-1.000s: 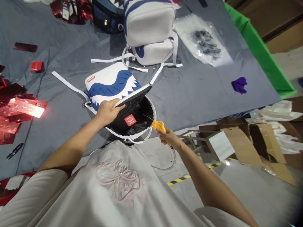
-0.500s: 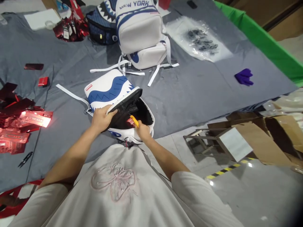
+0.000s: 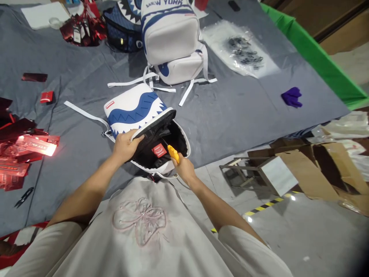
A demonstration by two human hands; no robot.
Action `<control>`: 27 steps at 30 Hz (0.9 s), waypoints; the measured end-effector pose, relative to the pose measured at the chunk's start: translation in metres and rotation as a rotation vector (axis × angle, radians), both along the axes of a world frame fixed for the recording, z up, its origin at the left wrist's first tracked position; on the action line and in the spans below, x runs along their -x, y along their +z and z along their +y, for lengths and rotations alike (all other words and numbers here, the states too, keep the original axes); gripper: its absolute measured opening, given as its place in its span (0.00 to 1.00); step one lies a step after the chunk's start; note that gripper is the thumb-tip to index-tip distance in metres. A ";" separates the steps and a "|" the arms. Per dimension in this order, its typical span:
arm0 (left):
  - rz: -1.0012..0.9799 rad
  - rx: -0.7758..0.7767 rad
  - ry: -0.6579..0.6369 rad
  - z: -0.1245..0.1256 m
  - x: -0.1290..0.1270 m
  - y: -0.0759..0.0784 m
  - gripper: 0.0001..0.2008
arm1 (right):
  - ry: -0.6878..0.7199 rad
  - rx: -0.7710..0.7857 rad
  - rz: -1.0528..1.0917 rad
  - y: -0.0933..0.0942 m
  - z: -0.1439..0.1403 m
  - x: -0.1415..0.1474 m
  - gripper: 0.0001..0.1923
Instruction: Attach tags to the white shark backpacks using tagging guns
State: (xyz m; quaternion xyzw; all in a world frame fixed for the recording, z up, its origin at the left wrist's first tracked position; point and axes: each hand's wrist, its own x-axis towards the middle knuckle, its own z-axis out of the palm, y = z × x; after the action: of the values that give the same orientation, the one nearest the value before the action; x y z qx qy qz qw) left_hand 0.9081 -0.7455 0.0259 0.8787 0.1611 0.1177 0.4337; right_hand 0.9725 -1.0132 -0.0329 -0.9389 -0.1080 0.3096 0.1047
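Across a wide grey surface [image 3: 245,111], edged with a green strip [image 3: 314,54] on the far right, a white and blue backpack [image 3: 135,109] lies near the near edge, its long axis running from the far left toward the person, its open mouth facing them. At the far side two more white backpacks [image 3: 173,42] are stacked, with a dark blue bag [image 3: 121,27] to their left and a clear plastic bag of dark small parts [image 3: 245,52] to their right. Open cloth lies between the backpack and a purple scrap [image 3: 291,97], well apart to the right; red tags [image 3: 23,148] crowd the left edge. The left hand [image 3: 124,145] is curled around the black lifted flap [image 3: 154,125], thumb on top, holding the mouth open. The right hand [image 3: 184,169] is closed on a yellow-handled tool [image 3: 173,153] whose tip points up and left into the black lining, beside a red label [image 3: 159,150]. Half a second ago the tool lay deeper inside, hiding most of the label; now it sits at the right of the opening and the label shows whole. Past the near edge lie bare floor, a toppled stool [image 3: 259,173] and flattened cardboard [image 3: 323,169].
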 end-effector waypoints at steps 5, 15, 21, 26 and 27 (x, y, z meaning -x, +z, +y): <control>0.036 0.036 -0.021 -0.002 -0.003 0.001 0.15 | -0.052 -0.024 0.090 0.035 -0.037 0.004 0.12; 0.349 0.441 -0.325 -0.027 0.028 -0.014 0.32 | -0.321 -0.390 0.013 0.023 -0.092 0.027 0.18; 0.308 -0.119 0.371 0.050 -0.007 -0.048 0.33 | -0.607 -0.574 0.106 -0.021 -0.106 0.022 0.20; 0.398 -0.233 0.465 0.097 -0.067 -0.055 0.38 | -0.778 -0.633 0.305 -0.048 -0.109 0.014 0.27; 0.422 -0.237 0.463 0.101 -0.076 -0.058 0.39 | -0.801 -0.630 0.333 -0.051 -0.111 0.013 0.28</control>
State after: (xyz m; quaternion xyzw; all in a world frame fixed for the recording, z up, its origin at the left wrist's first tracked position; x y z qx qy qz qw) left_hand 0.9841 -0.6449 -0.0316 0.8680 0.4279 0.0464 0.2475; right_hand 0.9593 -1.1239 -0.0839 -0.7679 0.1891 0.3425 0.5071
